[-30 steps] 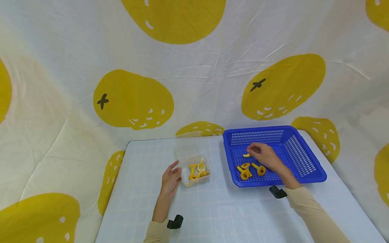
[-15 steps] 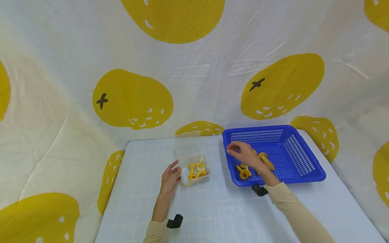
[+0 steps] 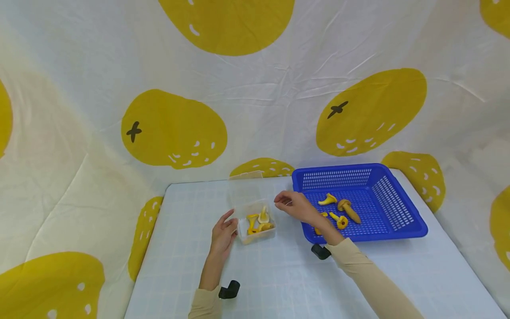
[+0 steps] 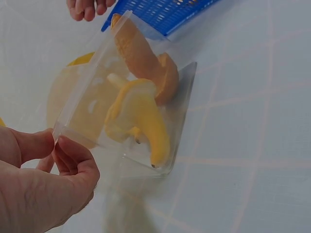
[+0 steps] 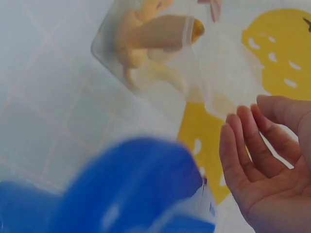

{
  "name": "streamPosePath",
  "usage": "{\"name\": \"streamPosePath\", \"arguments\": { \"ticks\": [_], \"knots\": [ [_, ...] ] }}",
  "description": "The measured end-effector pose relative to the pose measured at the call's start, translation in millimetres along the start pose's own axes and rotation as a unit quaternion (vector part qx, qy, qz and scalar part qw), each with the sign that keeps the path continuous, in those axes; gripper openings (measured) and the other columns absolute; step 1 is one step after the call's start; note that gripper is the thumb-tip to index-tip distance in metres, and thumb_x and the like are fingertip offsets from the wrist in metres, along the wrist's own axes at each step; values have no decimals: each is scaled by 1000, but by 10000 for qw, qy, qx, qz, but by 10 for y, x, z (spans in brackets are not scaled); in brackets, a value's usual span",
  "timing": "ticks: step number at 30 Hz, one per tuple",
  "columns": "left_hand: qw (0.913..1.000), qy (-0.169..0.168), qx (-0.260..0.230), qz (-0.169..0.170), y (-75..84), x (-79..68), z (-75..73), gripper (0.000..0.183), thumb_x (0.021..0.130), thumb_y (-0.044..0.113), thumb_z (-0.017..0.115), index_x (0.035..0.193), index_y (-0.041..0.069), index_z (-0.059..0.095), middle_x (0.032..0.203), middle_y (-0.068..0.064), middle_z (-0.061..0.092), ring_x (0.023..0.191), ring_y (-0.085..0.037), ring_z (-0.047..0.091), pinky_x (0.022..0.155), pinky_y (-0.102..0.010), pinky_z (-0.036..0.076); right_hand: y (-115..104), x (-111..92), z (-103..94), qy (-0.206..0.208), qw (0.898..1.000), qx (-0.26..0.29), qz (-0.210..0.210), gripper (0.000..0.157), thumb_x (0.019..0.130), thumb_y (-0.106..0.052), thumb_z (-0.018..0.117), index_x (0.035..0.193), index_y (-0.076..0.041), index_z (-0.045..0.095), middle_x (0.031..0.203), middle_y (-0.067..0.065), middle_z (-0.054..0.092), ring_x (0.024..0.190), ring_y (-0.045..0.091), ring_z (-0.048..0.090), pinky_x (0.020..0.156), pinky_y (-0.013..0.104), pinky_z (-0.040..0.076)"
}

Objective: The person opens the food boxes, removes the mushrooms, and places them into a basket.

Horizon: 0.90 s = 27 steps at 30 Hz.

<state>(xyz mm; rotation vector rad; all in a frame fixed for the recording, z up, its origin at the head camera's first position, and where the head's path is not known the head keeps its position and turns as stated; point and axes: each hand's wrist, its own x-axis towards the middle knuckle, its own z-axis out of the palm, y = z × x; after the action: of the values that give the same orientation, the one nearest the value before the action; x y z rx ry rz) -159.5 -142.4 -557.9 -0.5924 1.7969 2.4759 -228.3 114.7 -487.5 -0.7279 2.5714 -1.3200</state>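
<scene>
My left hand point(image 3: 222, 238) pinches the rim of a clear plastic container point(image 4: 87, 77) between thumb and fingers. Inside it lie yellow chanterelle-like mushrooms point(image 4: 146, 114) and a brown mushroom point(image 4: 141, 53) with a thick stem. Just right of the container, my right hand point(image 3: 296, 207) hovers with bent, relaxed fingers; the right wrist view shows nothing between them. Below its wrist, the blue basket point(image 3: 418, 230) holds a yellow mushroom point(image 3: 328, 199), a brown one point(image 3: 349, 212) and another yellow mushroom point(image 3: 341, 222). The right forearm partly hides more yellow pieces at the basket's front left.
The container's clear lid point(image 3: 245, 190) stands raised behind it. A light checked cloth point(image 3: 271, 279) covers the table. Behind the table hangs a white curtain point(image 3: 255, 110) printed with large yellow fruit shapes.
My right hand has moved left from over the basket to beside the container, uncovering the yellow and brown mushrooms in the basket. The left hand stays at the container.
</scene>
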Motion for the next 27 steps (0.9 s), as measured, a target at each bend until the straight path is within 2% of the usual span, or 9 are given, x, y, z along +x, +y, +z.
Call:
{"name": "streamPosePath", "arguments": {
  "ticks": [7, 15, 22, 27],
  "knots": [
    [10000, -51, -24, -33, 14, -3, -9, 48, 92, 4, 61, 137, 7, 48, 99, -5, 56, 83, -19, 53, 64, -22, 43, -77, 125, 237, -522, 9974, 256, -430, 14, 93, -11, 61, 105, -4, 64, 97, 5, 66, 89, 17, 61, 83, 35, 51],
    [9999, -87, -73, -124, 18, -3, -2, 48, 93, 5, 58, 139, 8, 46, 105, -8, 56, 84, -18, 54, 64, -22, 44, -117, 189, 464, -953, 9904, 355, -935, 14, 91, -5, 62, 104, 0, 64, 96, 11, 66, 86, 18, 59, 80, 27, 50],
    [10000, -61, -24, -22, 17, -15, -2, 47, 92, 5, 61, 138, 6, 48, 101, -6, 56, 85, -18, 53, 64, -21, 44, -127, 253, 670, -1274, 9864, 330, -986, 13, 90, -3, 63, 103, -2, 64, 94, 7, 65, 84, 15, 59, 79, 24, 50],
    [10000, -20, 55, 4, 7, -11, -2, 46, 92, 6, 61, 136, 7, 49, 99, -5, 56, 81, -14, 51, 63, -21, 44, -141, 290, 764, -1615, 9819, 221, -969, 15, 88, -1, 64, 102, 5, 64, 92, 10, 65, 82, 16, 58, 78, 23, 50]
  ]
}}
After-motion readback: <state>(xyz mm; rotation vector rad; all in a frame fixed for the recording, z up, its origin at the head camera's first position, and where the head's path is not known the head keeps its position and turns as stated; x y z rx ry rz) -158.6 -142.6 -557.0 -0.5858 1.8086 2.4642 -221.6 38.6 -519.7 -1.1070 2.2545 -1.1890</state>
